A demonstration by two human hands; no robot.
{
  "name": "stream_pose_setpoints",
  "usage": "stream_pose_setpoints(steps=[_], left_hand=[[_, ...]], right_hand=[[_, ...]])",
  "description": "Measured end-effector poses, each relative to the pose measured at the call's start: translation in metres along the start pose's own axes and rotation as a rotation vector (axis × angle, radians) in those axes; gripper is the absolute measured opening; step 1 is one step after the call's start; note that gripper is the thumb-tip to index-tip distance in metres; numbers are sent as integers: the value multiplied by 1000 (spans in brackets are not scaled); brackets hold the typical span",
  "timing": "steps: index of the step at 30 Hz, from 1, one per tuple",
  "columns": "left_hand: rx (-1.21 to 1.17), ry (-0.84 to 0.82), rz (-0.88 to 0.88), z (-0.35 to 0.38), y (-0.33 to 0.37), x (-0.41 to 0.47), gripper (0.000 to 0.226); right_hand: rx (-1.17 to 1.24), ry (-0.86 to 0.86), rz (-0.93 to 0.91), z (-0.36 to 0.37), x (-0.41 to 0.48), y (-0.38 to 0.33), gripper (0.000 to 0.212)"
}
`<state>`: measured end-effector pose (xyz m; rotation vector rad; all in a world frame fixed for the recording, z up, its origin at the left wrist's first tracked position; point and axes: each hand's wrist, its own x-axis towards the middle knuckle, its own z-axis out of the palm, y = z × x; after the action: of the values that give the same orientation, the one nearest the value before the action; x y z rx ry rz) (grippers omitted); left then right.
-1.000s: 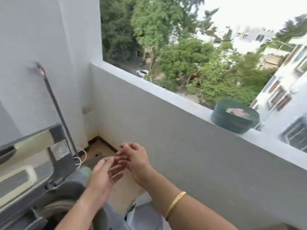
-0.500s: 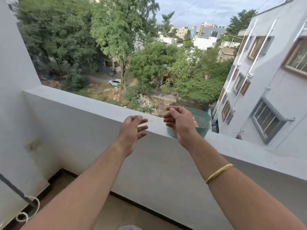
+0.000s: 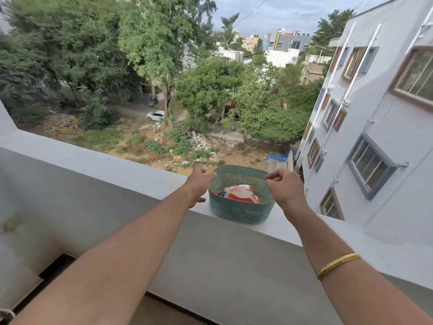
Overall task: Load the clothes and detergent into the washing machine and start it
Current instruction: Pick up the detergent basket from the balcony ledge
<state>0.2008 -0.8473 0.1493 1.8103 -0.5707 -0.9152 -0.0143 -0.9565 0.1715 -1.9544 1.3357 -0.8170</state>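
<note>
A green mesh basket [image 3: 241, 208] sits on top of the balcony wall [image 3: 131, 170], right at its outer edge. Inside the basket lies an orange and white detergent packet [image 3: 239, 194], crumpled and resting on the bottom. The left hand [image 3: 199, 184] is just beside the basket's left rim, fingers spread and holding nothing; whether it touches the rim is hard to tell. The right hand [image 3: 284, 187] is at the right rim, fingers curled loosely with thumb and forefinger close together, also gripping nothing. A gold bangle [image 3: 337, 266] sits on the right forearm. Beyond the wall are trees, a white car [image 3: 155, 115] and a neighbouring building [image 3: 375, 127].
</note>
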Motion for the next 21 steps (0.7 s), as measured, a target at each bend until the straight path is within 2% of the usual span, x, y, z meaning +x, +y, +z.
stream_pose_setpoints(steps=[3, 7, 13, 17, 21], left_hand=[[47, -38, -50, 10, -1, 14, 39], [117, 10, -49, 13, -1, 32, 12], [175, -64, -144, 15, 3, 28, 36], [184, -97, -122, 7, 3, 9, 39], [135, -30, -102, -22, -14, -16, 38]], right_hand=[[-187, -109, 6, 0, 3, 18, 6], [-263, -193, -26, 1, 4, 32, 15], [-323, -170, -66, 4, 9, 34, 15], [-294, -141, -133, 5, 9, 26, 21], [-190, -83, -236, 10, 1, 1, 21]])
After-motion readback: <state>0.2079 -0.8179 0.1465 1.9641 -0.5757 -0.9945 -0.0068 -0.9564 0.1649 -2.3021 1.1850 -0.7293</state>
